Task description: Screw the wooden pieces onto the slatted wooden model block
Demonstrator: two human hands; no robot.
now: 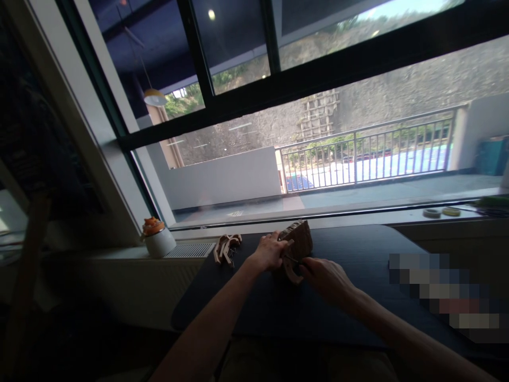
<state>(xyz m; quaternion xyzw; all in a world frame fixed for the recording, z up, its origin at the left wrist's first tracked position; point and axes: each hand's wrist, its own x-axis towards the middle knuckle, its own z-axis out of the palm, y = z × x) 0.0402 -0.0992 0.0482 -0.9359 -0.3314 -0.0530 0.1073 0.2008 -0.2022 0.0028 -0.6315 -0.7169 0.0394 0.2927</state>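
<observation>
A brown wooden box-like block (303, 240) with a rough, light-edged top stands tilted on the dark table. A curved pale wooden piece (292, 271) lies against its near side. My left hand (270, 252) is closed round the left side of the block and the upper end of the curved piece. My right hand (328, 278) is closed on a thin dark screwdriver-like tool (293, 259), whose shaft points left at the curved piece. The tool's handle is hidden in my fingers. Several more curved wooden pieces (226, 249) lie to the left, with small dark bits beside them.
The dark table (358, 249) has rounded corners and stands against a window sill. A white pot (159, 243) with an orange top sits by a vent grille (191, 250) at left. Tape rolls (431, 213) lie on the sill at right. A blurred-out patch covers the table's right side.
</observation>
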